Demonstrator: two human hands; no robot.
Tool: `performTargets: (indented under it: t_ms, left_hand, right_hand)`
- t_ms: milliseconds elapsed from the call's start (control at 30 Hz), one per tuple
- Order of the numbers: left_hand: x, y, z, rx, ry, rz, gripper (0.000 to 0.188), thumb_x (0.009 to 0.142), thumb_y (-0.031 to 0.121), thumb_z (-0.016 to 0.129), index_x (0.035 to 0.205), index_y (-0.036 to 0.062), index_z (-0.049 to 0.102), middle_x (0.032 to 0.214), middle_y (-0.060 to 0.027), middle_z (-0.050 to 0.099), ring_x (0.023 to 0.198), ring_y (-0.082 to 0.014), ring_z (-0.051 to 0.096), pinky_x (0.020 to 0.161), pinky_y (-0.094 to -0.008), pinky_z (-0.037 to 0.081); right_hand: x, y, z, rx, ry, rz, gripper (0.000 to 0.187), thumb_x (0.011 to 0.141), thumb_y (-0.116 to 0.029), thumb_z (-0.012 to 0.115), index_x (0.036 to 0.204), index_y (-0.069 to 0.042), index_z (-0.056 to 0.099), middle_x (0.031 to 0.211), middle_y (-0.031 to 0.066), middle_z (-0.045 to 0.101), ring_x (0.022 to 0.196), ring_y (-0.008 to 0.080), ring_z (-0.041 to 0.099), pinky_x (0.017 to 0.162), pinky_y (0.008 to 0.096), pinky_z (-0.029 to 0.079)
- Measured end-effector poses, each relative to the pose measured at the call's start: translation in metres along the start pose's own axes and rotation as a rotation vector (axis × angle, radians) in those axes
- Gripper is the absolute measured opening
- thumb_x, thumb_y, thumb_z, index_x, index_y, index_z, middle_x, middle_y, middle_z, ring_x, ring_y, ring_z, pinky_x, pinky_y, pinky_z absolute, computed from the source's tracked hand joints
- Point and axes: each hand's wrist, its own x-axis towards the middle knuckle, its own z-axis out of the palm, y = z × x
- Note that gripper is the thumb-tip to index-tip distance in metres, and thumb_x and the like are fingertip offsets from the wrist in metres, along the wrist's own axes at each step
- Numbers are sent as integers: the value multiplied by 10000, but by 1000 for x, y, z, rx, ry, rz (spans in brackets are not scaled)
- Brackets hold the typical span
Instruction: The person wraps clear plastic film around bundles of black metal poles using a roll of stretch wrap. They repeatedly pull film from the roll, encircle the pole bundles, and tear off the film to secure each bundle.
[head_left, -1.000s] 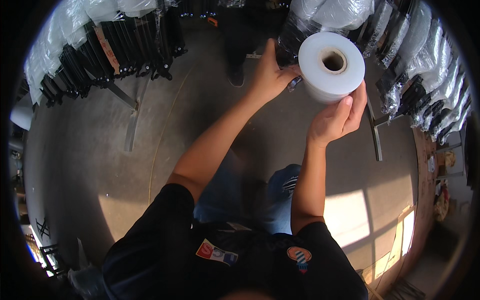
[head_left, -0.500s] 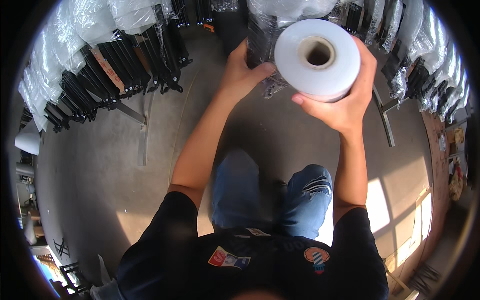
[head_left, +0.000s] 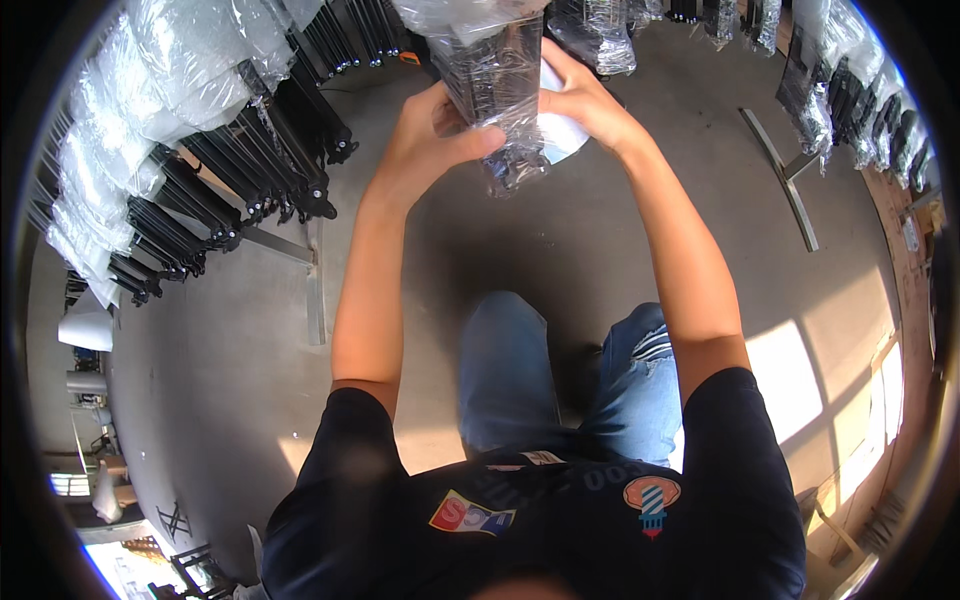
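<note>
A bundle of dark parts (head_left: 497, 90) hangs in front of me, wrapped in clear stretch film, with its lower end loosely covered. My left hand (head_left: 428, 142) grips its left side, thumb pressed on the near face and the other fingers partly hidden behind. On the right of the bundle, my right hand (head_left: 588, 104) is closed on a white roll of stretch film (head_left: 566, 141). The bundle hides much of that roll, and the fingertips around it are out of sight.
Racks of black rods (head_left: 215, 145) under clear plastic (head_left: 165, 65) hang at the left. More wrapped bundles (head_left: 805, 105) hang at the right, near a grey metal floor support (head_left: 782, 180). Another support (head_left: 316, 290) stands at the left. Sunlight falls on the floor (head_left: 785, 385).
The film roll has moved leftward and partly behind the bundle, with my right hand holding it. My left hand has shifted left and now presses its thumb on the bundle. My view has turned slightly.
</note>
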Motion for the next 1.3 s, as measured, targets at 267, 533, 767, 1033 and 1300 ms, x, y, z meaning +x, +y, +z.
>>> performTargets:
  t_ms: [267,533,767,1033,1300]
  left_hand:
    - [12,1,8,1139,217,418,605,551,282,764,996,-64,544,950,-74,476,809,-209,493,791,-274,381]
    - [36,-25,12,43,-261,21,741,584,236,785,1167,-46,425,1158,-130,503,1044,-200,493,914,-309,367]
    - [41,-40,39,-133,-75,95,563,612,128,771,1061,-32,471,987,-87,564,896,-143,538,792,-275,439]
    - [42,-51,48,-139,36,190,594,635,188,753,1098,-20,444,1003,-88,561,900,-152,545,794,-288,440]
    - [41,-55,35,-152,-32,185,596,665,126,724,1156,-12,415,1072,-85,541,968,-181,526,862,-310,407]
  right_hand:
    - [5,41,0,411,-251,369,479,773,-211,564,1197,-19,452,1084,83,561,970,146,540,851,279,423]
    - [-31,40,4,669,8,512,382,862,-252,486,1144,6,471,1067,100,563,945,178,567,839,326,459]
    - [-107,30,60,1107,590,60,653,798,-444,540,1237,-23,302,1247,138,394,1166,272,387,985,424,303]
    - [-95,28,76,429,970,104,935,565,-143,759,1303,7,205,1221,152,367,1129,216,378,950,307,301]
    - [-143,-33,38,508,428,104,947,317,-291,623,1171,51,400,1060,134,508,999,241,493,890,295,340]
